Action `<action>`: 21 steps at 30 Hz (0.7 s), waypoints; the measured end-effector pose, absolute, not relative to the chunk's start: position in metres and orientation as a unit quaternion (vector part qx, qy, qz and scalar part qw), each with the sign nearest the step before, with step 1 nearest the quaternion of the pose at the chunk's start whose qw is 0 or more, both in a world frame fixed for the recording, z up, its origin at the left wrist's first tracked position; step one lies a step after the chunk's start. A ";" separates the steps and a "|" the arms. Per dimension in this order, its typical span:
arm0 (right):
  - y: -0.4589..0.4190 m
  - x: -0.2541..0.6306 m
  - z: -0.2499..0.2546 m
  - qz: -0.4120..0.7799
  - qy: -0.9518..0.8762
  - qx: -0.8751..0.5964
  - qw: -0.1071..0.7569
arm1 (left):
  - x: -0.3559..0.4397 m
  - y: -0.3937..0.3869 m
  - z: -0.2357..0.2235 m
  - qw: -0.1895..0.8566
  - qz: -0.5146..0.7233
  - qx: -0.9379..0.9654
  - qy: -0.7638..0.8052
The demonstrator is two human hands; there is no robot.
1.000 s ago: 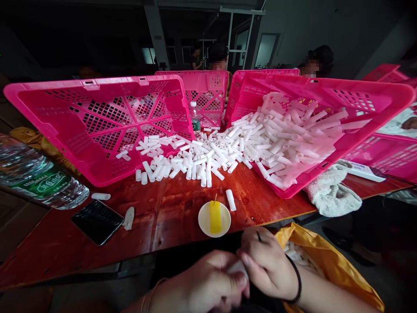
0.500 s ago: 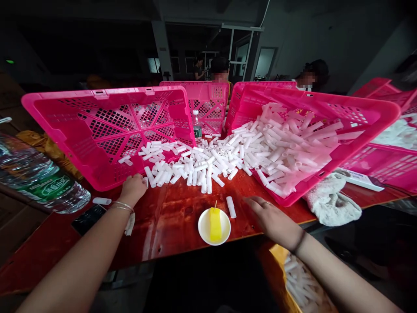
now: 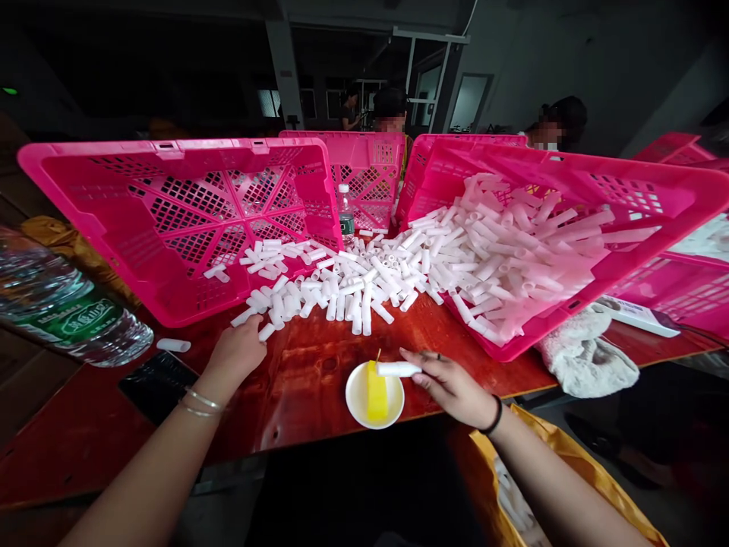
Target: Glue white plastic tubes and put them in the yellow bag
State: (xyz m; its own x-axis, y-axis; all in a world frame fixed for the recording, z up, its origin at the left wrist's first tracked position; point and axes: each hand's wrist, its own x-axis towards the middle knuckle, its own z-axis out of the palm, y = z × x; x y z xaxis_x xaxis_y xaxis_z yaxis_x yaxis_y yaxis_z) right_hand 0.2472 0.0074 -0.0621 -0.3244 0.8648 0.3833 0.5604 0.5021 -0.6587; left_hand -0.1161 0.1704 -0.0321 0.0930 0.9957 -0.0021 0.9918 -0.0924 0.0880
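My right hand pinches a white plastic tube and holds it level over a small white dish with a yellow block in it. My left hand is closed around a white tube at the near left edge of the pile of white tubes on the red table. The pile spills out of two tilted pink crates, one on the left and one on the right.
A water bottle lies at the far left, with a dark phone and a loose tube near it. A yellow bag holding tubes hangs by my right arm. A white cloth lies under the right crate. Other people sit behind the crates.
Both hands came up from my lap to the table. The right hand picked up the loose tube beside the dish and brought it over the dish. The left hand took a tube from the pile's edge.
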 end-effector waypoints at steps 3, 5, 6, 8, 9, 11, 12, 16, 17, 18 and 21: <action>0.006 0.226 -0.073 0.191 -0.772 -0.479 0.372 | -0.102 0.138 -0.033 0.102 0.130 0.761 0.627; 0.007 0.217 -0.079 0.168 -0.770 -0.486 0.378 | -0.092 0.115 -0.036 0.191 0.216 0.758 0.584; 0.007 0.216 -0.080 0.157 -0.773 -0.483 0.380 | -0.087 0.104 -0.039 0.234 0.248 0.752 0.564; 0.008 0.216 -0.079 0.146 -0.785 -0.470 0.376 | -0.080 0.085 -0.043 0.284 0.274 0.751 0.529; 0.008 0.218 -0.077 0.149 -0.791 -0.463 0.371 | -0.077 0.078 -0.044 0.291 0.274 0.759 0.513; 0.007 0.221 -0.072 0.187 -0.793 -0.452 0.362 | -0.074 0.068 -0.048 0.273 0.250 0.790 0.488; 0.007 0.222 -0.070 0.216 -0.787 -0.452 0.361 | -0.074 0.066 -0.049 0.252 0.227 0.807 0.482; 0.005 0.219 -0.066 0.253 -0.760 -0.476 0.364 | -0.078 0.064 -0.056 0.171 0.129 0.841 0.497; 0.005 0.217 -0.066 0.233 -0.768 -0.475 0.360 | -0.079 0.064 -0.058 0.155 0.111 0.843 0.503; 0.004 0.214 -0.066 0.206 -0.782 -0.467 0.356 | -0.079 0.064 -0.058 0.141 0.096 0.845 0.507; 0.001 0.209 -0.069 0.143 -0.812 -0.434 0.365 | -0.074 0.058 -0.057 0.135 0.093 0.845 0.509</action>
